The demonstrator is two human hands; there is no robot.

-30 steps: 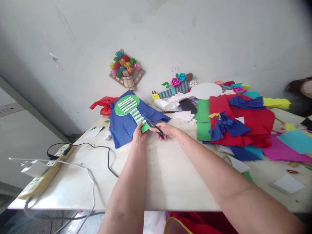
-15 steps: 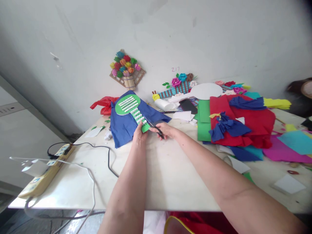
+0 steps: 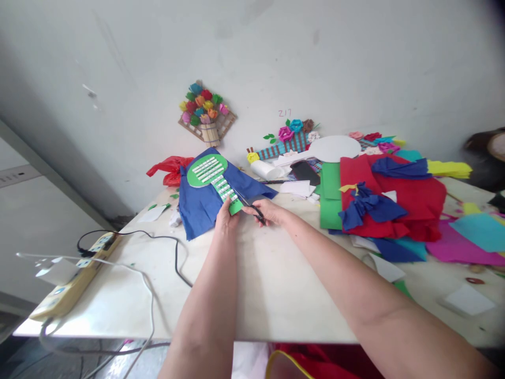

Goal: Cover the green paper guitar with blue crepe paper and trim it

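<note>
Two hands (image 3: 226, 217) well inside table edge (image 3: 292, 341)

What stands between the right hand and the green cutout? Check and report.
Only the scissors held in the right hand; their blades point up along the near side of the green cutout. Nothing else visible is in the way. The left hand grips its lower end.

There are two bare hands (image 3: 227, 218), one green racket-shaped card (image 3: 209, 176), one pair of black-handled scissors (image 3: 258, 214), one yellow power strip (image 3: 74, 281).
</note>
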